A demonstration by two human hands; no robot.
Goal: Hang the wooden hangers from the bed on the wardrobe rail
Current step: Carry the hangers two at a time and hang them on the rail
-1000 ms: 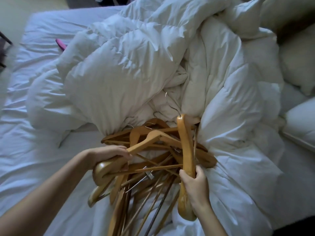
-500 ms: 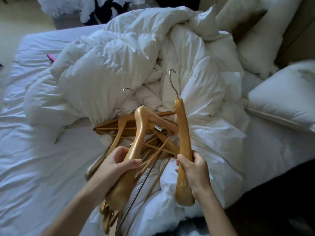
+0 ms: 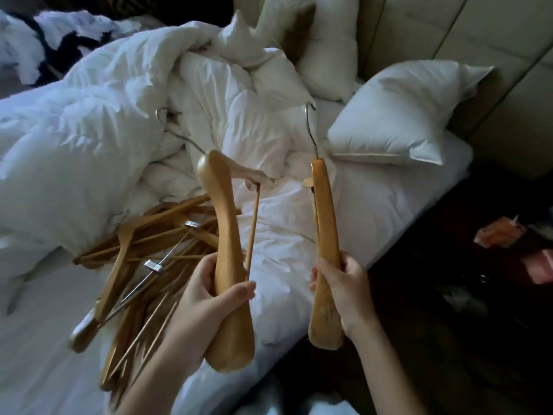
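Now both hangers (image 3: pixel 227 235) clear of the pile (image 3: pixel 143 253), higher.

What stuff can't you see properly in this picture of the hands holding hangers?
All in the head view:
- Wardrobe rail: outside the picture.
- Pile of wooden hangers: its far ends are tucked under the duvet; too tangled to count.
- Lower end of the hanger in the left hand: partly covered by the palm.
- Floor clutter beside the bed: too dark and blurred to name.
- Dark-and-white heap, top left: cut off by the edge.
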